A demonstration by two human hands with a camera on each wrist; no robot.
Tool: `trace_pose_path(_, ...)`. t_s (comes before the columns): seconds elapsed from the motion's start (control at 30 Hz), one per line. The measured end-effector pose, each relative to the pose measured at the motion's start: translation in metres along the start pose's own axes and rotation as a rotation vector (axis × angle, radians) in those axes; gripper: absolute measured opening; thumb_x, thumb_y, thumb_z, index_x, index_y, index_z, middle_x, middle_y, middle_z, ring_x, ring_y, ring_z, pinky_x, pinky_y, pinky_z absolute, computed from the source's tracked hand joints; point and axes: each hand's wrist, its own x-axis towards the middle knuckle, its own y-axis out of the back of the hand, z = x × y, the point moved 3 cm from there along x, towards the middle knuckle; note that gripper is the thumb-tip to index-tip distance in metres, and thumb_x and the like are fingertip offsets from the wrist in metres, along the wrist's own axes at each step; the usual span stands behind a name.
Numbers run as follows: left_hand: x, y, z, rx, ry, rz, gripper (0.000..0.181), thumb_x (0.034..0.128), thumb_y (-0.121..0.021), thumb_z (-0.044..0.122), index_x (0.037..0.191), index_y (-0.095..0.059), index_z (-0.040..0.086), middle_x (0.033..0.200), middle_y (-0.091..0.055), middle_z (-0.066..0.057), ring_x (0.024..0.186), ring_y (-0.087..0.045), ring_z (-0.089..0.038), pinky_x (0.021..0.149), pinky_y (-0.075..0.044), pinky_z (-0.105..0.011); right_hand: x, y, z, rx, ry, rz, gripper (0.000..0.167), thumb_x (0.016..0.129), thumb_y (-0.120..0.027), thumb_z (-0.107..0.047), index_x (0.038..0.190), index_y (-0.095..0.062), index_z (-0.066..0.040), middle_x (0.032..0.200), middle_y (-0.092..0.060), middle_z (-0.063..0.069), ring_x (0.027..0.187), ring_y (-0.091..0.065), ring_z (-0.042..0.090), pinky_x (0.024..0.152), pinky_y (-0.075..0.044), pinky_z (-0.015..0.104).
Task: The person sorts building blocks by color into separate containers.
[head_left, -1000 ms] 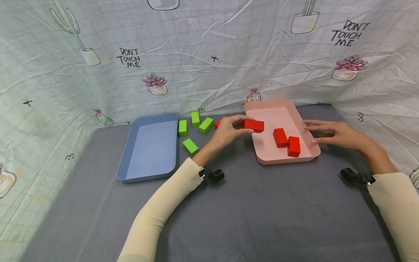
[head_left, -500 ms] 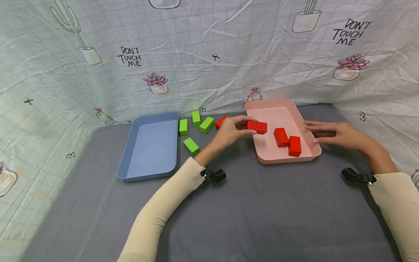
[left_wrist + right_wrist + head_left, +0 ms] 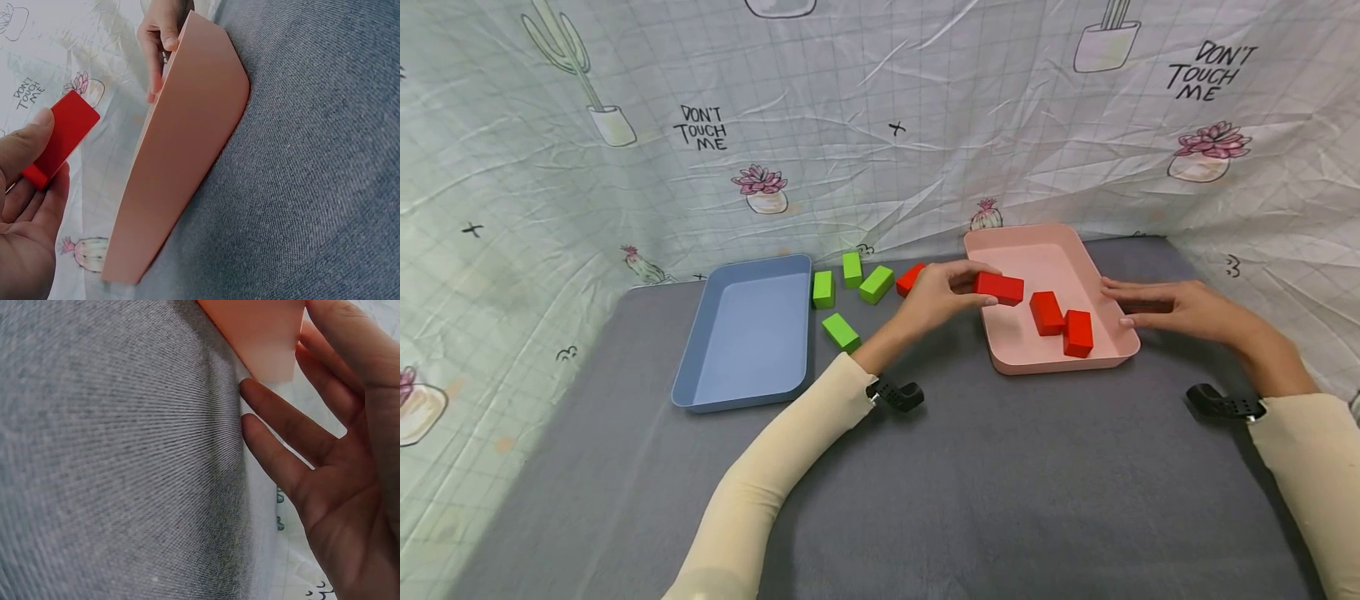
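My left hand [image 3: 936,296] pinches a red block [image 3: 1000,289] between thumb and fingers, above the left side of the pink tray [image 3: 1022,358]. The left wrist view has this block [image 3: 72,128] raised beside the tray's outer wall [image 3: 181,125]. Two more red blocks, one [image 3: 1047,313] left of the other [image 3: 1078,334], lie inside the tray. At the tray's right rim, my right hand [image 3: 1198,310] rests its fingertips and thumb, with the fingers extended. The right wrist view shows the right hand's fingers [image 3: 284,419] fairly straight beside the tray. Another red block [image 3: 909,279] lies partly hidden behind my left hand.
A blue tray [image 3: 741,402] with nothing in it stands on the left. Between the trays lie several green blocks [image 3: 841,332] on the grey cloth [image 3: 1000,483]. A printed white curtain [image 3: 850,100] hangs directly behind the trays.
My left hand has moved slightly right with the red block, further over the pink tray. The red block behind that hand shows more. My right hand stays at the rim.
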Motion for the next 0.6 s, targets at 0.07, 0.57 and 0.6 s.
trace_pose_path(0.07, 0.0011, -0.0018, 0.0003, -0.03, 0.001, -0.011, 0.037, 0.0858, -0.082, 0.005, 0.121, -0.072, 0.004, 0.111, -0.074, -0.008, 0.096, -0.072, -0.014, 0.087, -0.058, -0.027, 0.0001, 0.0002, 0.0, -0.002, 0.0, -0.003, 0.058, 0.092, -0.077, -0.035, 0.146, -0.058, -0.031, 0.154, -0.047, -0.01, 0.119, -0.03, -0.031, 0.087, -0.03, 0.007)
trace_pose_path(0.57, 0.0078, -0.01, -0.0004, -0.038, 0.01, -0.038, 0.036, 0.0865, -0.081, 0.006, 0.122, -0.072, 0.004, 0.112, -0.074, -0.008, 0.098, -0.071, -0.012, 0.087, -0.058, -0.026, 0.0021, 0.0012, 0.0001, -0.005, -0.004, 0.001, 0.056, 0.093, -0.075, -0.037, 0.146, -0.058, -0.031, 0.152, -0.048, -0.012, 0.118, -0.031, -0.03, 0.086, -0.028, 0.001)
trace_pose_path(0.6, 0.0084, -0.0102, -0.0002, -0.028, 0.015, -0.038, 0.036, 0.0867, -0.081, 0.007, 0.122, -0.072, 0.005, 0.112, -0.074, -0.007, 0.098, -0.071, -0.011, 0.087, -0.057, -0.026, 0.0025, 0.0017, 0.0001, -0.006, -0.01, 0.001, 0.054, 0.094, -0.074, -0.037, 0.145, -0.058, -0.031, 0.152, -0.049, -0.011, 0.12, -0.032, -0.028, 0.085, -0.028, 0.001)
